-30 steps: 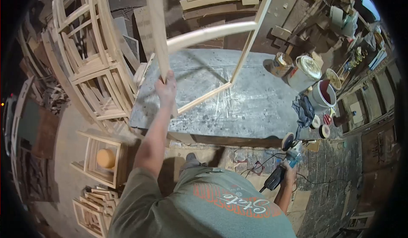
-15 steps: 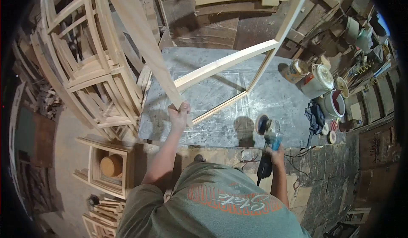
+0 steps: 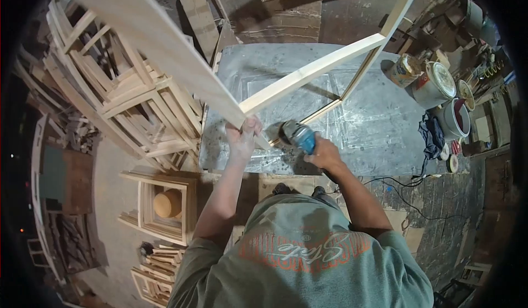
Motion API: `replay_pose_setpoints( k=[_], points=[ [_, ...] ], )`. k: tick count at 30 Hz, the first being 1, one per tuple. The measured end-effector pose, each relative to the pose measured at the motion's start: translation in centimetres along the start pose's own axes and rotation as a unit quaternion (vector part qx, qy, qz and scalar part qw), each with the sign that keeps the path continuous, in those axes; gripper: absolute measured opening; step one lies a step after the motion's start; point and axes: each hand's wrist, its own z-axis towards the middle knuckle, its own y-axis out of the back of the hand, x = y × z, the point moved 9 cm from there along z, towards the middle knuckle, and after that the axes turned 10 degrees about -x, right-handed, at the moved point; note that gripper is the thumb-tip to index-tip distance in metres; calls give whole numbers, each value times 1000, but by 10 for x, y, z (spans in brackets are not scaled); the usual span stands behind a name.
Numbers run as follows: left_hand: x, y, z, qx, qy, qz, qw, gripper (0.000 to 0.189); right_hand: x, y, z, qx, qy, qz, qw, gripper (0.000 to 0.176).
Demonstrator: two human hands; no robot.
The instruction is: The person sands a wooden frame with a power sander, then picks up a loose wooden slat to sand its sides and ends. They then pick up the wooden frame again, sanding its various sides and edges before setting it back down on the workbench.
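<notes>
The wooden frame point(image 3: 313, 73) stands tilted up off the bench point(image 3: 379, 143). Its near corner sits at the centre of the frame and its rails run out to the upper left and upper right. The left hand point(image 3: 243, 135) has its grip closed around that near corner, where two rails meet, with the fingers wrapped over the wood.

Just to the right, the right hand point(image 3: 323, 154) holds an angle grinder point(image 3: 300, 136) with a blue body. Its grip is wrapped round the body, and the head points at the lower rail, close beside the left hand. Whether the disc touches the wood cannot be told.

The frame looks light for its size, being made of slim pale rails. It is long and open, though, so it probably twists and swings easily when held at one corner. The joints are likely the weak points, and bare wood gives a dry, sure hold. A hand placed near a joint, as here, steadies it best. The grinder looks compact but dense, and is best held round the body.

A dark cord point(image 3: 407, 195) trails over the floor at lower right. Stacked frames point(image 3: 137, 104) fill the left side of the frame. Paint cans point(image 3: 434, 85), a bucket point(image 3: 456, 118) and a dark rag point(image 3: 432, 135) sit at the bench's right end.
</notes>
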Motion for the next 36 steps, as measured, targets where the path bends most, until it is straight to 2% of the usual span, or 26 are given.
replay_pose_setpoints(
  k=[4, 7, 10, 12, 15, 18, 19, 22, 26, 29, 32, 34, 36],
  points=[
    [2, 1, -3, -1, -2, -9, 1000, 40, -4, -11, 14, 27, 1, -51, 998, 81],
    [-3, -1, -2, -12, -5, 6, 1000, 40, -38, -4, 29, 16, -14, -44, 999, 83],
    [-3, -2, 3, -3, -3, 27, 1000, 44, -78, 18, 49, -55, -52, -57, 996, 91],
    [-1, 0, 5, 2, 7, 41, 999, 50, -106, 37, 64, -99, -97, -20, 990, 84],
    [0, 3, 8, -18, 8, 40, 999, 46, -134, 56, 79, -107, -125, -32, 986, 71],
    [-2, 1, 9, -42, 24, 36, 998, 48, -125, 43, 74, -111, -113, 0, 987, 70],
    [2, 3, 9, -36, 24, 42, 998, 49, -109, 35, 65, -136, -101, -28, 985, 66],
    [10, 12, 9, -31, 23, 48, 998, 50, -54, 1, 38, -30, -24, -17, 999, 71],
    [10, 10, 6, -25, 25, 28, 999, 44, -17, -24, 21, -19, 28, 10, 999, 81],
    [12, 12, 7, -13, 22, 14, 1000, 42, -30, -3, 26, -10, -16, 10, 1000, 75],
    [6, 8, 9, -6, 2, 20, 1000, 41, -85, 15, 48, -98, -41, 10, 994, 85],
    [4, 7, 8, -5, -7, 27, 1000, 41, -118, 29, 61, -73, -137, -12, 988, 90],
    [4, 8, 9, -7, -12, 26, 1000, 42, -134, 46, 65, -90, -153, -8, 984, 92]
  ],
)
